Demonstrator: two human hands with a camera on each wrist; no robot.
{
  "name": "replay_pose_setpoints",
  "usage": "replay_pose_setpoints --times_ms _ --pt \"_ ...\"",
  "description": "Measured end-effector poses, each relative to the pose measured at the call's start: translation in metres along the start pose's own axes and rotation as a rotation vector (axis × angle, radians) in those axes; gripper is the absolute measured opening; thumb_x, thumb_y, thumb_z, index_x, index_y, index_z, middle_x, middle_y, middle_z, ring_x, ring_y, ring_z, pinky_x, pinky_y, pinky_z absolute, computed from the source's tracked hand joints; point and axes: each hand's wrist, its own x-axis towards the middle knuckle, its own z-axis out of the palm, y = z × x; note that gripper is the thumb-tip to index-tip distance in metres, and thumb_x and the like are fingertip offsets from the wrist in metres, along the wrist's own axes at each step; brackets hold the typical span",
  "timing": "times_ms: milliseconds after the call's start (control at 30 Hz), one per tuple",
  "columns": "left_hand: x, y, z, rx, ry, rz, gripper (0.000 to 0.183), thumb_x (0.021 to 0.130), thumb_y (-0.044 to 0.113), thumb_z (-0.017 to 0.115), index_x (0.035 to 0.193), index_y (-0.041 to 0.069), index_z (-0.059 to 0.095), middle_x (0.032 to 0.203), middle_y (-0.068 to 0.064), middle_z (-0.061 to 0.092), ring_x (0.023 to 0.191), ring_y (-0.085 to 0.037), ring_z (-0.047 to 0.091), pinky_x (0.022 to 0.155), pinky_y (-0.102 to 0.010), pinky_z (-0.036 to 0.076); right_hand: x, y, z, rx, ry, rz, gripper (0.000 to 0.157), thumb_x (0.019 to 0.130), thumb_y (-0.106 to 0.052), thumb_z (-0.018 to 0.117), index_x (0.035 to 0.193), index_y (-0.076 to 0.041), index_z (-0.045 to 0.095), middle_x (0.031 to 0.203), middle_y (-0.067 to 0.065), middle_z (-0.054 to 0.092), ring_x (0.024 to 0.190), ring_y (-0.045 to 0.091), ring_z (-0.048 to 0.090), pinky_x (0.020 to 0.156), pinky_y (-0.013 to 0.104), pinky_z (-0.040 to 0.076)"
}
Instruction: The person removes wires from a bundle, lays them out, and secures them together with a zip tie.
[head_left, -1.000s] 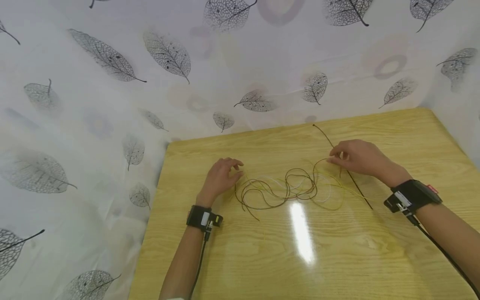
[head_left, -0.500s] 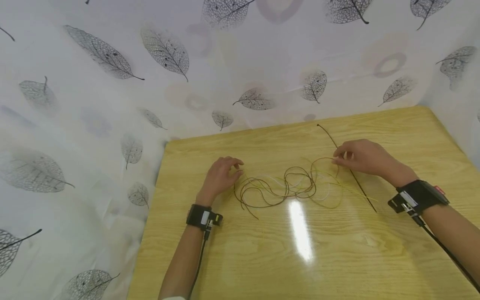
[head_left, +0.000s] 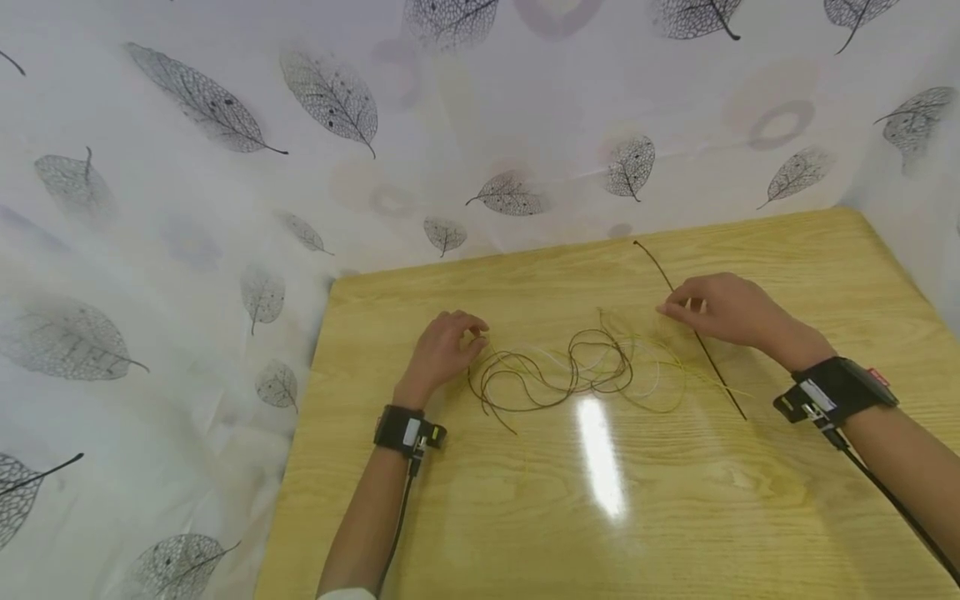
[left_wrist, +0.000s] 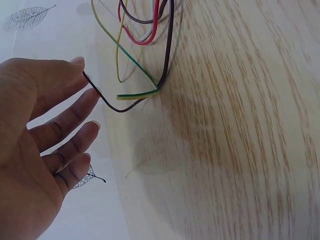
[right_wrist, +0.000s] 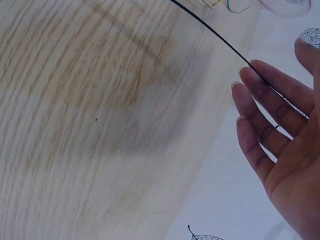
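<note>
Thin electrical wires, dark, red, yellow, white and green-yellow, lie in a loose looping tangle on the table between my hands. My left hand (head_left: 442, 354) is at the tangle's left end. In the left wrist view its thumb and index finger pinch the tip of a dark wire (left_wrist: 120, 111); the other fingers hang loosely bent. A green-yellow wire (left_wrist: 136, 94) and a red wire (left_wrist: 142, 43) are close by. At the right end, my right hand (head_left: 727, 310) has a separate dark wire (right_wrist: 215, 31) resting along its extended fingers, the thumb standing apart.
The wood-grain table (head_left: 525, 517) carries a bright light reflection in front of the tangle. A white cloth (head_left: 360, 200) with a leaf print hangs behind and to the left of it. Each wrist wears a black strapped camera (head_left: 836, 392) with a cable.
My right hand has let go of the reddish wire end, which has sprung back left to the tangle. The separate dark wire has shifted slightly right with that hand. My left hand barely moves.
</note>
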Motion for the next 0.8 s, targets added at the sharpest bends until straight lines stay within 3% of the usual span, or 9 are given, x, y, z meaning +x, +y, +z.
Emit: replay_pose_setpoints --times_ms 100,233,400,500,667,800 --pt "0.001 0.0 0.0 0.004 -0.007 -0.016 0.017 0.09 0.024 0.07 0.102 0.013 0.073 0.096 0.001 0.068 0.089 -0.019 0.057 0.074 -0.034 0.049 -0.001 0.002 0.0 -0.023 0.041 -0.053 0.016 0.091 -0.023 0.069 0.103 -0.014 0.076 0.091 0.003 0.073 0.072 0.018 0.065 0.059 0.038 0.054" --pt "0.001 0.0 -0.002 0.012 -0.002 -0.037 0.013 0.092 0.026 0.068 0.097 0.015 0.072 0.1 0.002 0.067 0.094 -0.017 0.056 0.081 -0.034 0.05 -0.003 -0.004 -0.006 -0.028 0.111 -0.133 0.018 0.086 -0.009 0.072 0.103 -0.013 0.073 0.087 0.001 0.073 0.065 0.014 0.062 0.054 0.034 0.05" --pt "0.0 0.0 -0.003 -0.005 0.046 -0.017 0.012 0.095 0.023 0.065 0.092 0.014 0.072 0.101 0.001 0.067 0.093 -0.018 0.057 0.079 -0.034 0.049 -0.009 -0.033 -0.024 0.061 0.192 -0.159 0.035 0.084 -0.011 0.075 0.116 -0.014 0.06 0.084 -0.003 0.076 0.059 0.01 0.059 0.049 0.031 0.046" --pt "-0.001 -0.001 -0.003 -0.011 0.057 -0.005 0.013 0.096 0.022 0.064 0.092 0.013 0.073 0.1 0.001 0.068 0.091 -0.017 0.056 0.077 -0.034 0.049 -0.014 -0.058 -0.034 0.099 0.284 -0.204 0.043 0.08 -0.011 0.079 0.12 -0.018 0.063 0.086 -0.009 0.076 0.062 0.005 0.059 0.051 0.024 0.046" --pt "-0.001 0.0 -0.002 -0.014 0.057 0.005 0.014 0.096 0.021 0.063 0.095 0.013 0.074 0.1 0.0 0.068 0.09 -0.016 0.054 0.075 -0.033 0.049 -0.025 -0.105 -0.047 0.183 0.417 -0.4 0.034 0.069 -0.004 0.084 0.1 -0.019 0.077 0.088 -0.01 0.075 0.072 -0.003 0.061 0.059 0.015 0.046" --pt "-0.002 0.0 -0.002 -0.008 0.063 0.012 0.012 0.095 0.021 0.064 0.095 0.013 0.073 0.1 0.001 0.068 0.088 -0.015 0.054 0.074 -0.032 0.049 -0.033 -0.141 -0.053 0.294 0.465 -0.576 0.013 0.082 -0.019 0.079 0.093 -0.015 0.077 0.086 -0.005 0.075 0.075 0.001 0.065 0.063 0.017 0.052"
